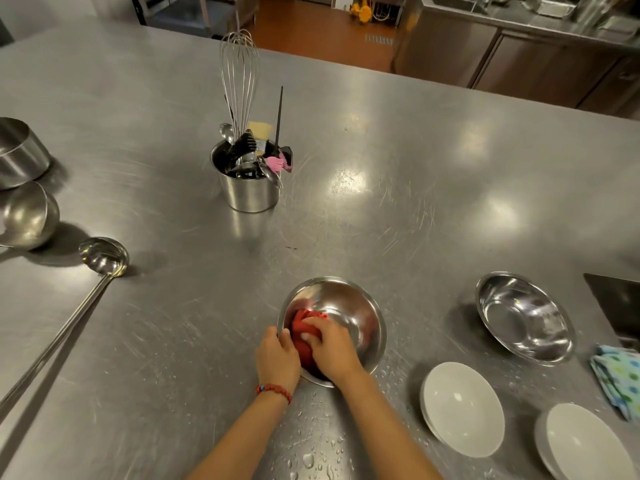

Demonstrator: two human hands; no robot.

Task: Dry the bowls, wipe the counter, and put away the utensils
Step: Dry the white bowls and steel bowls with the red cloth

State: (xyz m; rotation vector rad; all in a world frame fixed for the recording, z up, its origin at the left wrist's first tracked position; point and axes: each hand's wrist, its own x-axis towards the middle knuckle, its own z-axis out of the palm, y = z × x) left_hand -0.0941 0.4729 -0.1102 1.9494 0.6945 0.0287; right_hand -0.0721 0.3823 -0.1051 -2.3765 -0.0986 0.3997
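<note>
Left hand [277, 358] clamped on steel bowl [349, 306] rim, right hand [334, 344] clutching red cloth [303, 332] inside.

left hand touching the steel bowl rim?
Touching. Head view: left hand fingers curl over the steel bowl near rim, no gap visible.

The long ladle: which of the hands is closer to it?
Left. The left hand grips the steel bowl's rim on the side facing the ladle; the right hand is inside, pressing the red cloth.
</note>
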